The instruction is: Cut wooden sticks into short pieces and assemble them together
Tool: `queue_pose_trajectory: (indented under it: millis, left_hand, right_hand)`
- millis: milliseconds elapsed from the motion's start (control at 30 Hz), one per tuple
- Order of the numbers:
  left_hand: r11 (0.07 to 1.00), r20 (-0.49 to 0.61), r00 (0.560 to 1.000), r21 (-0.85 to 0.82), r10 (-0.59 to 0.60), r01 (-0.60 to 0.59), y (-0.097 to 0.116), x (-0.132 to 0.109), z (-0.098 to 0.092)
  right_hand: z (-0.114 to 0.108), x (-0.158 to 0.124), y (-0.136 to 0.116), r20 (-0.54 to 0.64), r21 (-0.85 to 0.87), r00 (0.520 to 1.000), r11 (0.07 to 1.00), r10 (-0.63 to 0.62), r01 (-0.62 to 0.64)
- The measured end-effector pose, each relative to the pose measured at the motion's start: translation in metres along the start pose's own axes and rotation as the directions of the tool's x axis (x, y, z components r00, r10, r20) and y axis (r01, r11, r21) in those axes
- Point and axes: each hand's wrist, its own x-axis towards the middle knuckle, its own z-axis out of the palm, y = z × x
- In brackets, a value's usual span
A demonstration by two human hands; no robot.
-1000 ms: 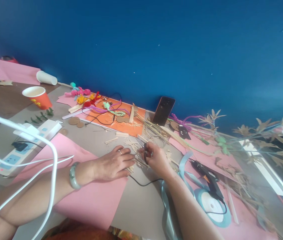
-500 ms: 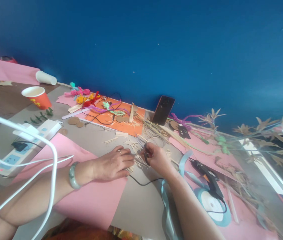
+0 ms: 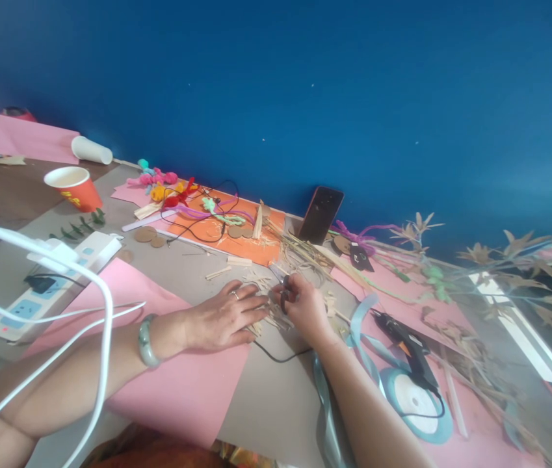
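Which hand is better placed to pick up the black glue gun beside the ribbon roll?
Probably the right hand: the glue gun lies on its side, close by, though that hand grips a small dark tool. The left hand lies flat on the straw pieces, farther off.

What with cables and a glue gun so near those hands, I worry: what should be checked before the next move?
1. Left hand flat on the straw pieces: ok.
2. Right hand grips a small dark tool: ok; its kind, cannot tell.
3. Left fingertips clear of that tool: cannot tell.
4. Glue gun lies apart from both hands: ok.
5. Black cable clear of the work spot: not ok, it runs under the right wrist.
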Motion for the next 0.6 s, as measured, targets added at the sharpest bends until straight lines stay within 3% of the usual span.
queue_pose_trajectory:
  millis: [233,600]
  left_hand:
    - [1.0,0.011,1.0,-0.02,-0.004,0.004,0.0,-0.001,0.002]
    - [0.999,0.023,1.0,-0.032,-0.008,0.009,0.0,-0.001,0.004]
  right_hand:
    - [0.003,0.0,0.004,0.01,-0.111,1.0,0.994,0.006,-0.005]
    - [-0.006,-0.002,-0.002,0.063,-0.154,0.998,0.987,-0.03,0.039]
